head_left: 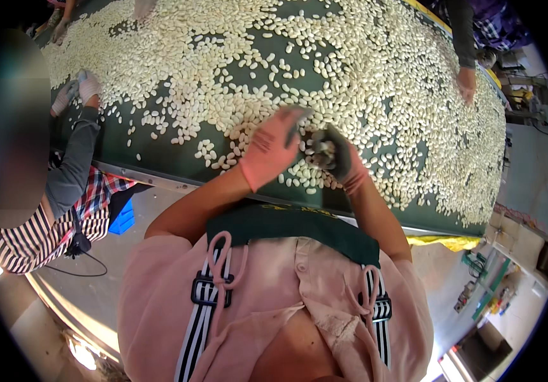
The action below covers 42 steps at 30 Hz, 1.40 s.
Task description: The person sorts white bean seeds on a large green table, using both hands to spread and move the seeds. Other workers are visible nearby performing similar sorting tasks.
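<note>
White beans (350,57) lie spread over a wide dark green belt (178,153). My left hand (272,148) is in a pink glove with grey fingertips, low over the beans at the near side. Its fingertips are smeared by motion, so whether they grip a bean is hidden. Just to its right, my right hand (341,159), in a glove with a dark grey palm and pink cuff, is turned palm inward. Its fingers curl round a small handful of beans (323,155), some darker or shaded. Loose beans (300,175) lie below and between both hands.
At the left, a co-worker's gloved hands (81,90) touch the beans; another person's hand (467,84) reaches in at the far right. The belt's metal edge (153,179) runs before my body. A blue box (122,218) stands below it; yellow material (446,242) hangs at the right.
</note>
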Motion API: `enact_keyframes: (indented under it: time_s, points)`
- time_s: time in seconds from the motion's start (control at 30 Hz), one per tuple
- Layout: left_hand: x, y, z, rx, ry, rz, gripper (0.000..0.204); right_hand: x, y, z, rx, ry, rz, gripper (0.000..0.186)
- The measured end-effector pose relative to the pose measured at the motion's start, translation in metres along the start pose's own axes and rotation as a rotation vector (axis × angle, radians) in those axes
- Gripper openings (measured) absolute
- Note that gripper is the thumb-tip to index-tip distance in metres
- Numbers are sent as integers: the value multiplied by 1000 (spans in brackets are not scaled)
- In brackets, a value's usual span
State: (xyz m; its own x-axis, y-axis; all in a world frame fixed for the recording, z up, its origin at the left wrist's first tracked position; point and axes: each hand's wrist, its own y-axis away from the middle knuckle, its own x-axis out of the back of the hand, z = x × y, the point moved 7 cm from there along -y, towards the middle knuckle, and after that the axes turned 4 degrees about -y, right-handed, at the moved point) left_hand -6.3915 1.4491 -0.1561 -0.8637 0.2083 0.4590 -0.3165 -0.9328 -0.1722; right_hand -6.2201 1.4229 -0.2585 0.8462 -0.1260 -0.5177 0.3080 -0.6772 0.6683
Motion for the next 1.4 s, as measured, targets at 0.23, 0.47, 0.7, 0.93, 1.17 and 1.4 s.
enact_keyframes:
  time_s: [0.23, 0.47, 0.7, 0.93, 1.17, 1.4]
  points:
    - [77, 58, -96, 268, -334, 437, 51, -11, 4, -16, 40, -60, -26, 45]
    - [80, 49, -146, 435, -555, 546, 69, -106, -17, 63, 308, 1020, -309, 37]
    - [122, -11, -161, 347, -125, 453, 53, -86, -61, -12, 575, 1333, 368, 38]
    - [179, -56, -226, 649, -506, 619, 63, -41, -56, -43, 794, 1492, 780, 37]
    - [153, -139, -258, 498, -107, 279, 40, -37, -59, -42, 727, 1510, 908, 34]
    - [351, -179, -422, 720, -765, 644, 61, -44, -71, -49, 737, 1341, 855, 31]
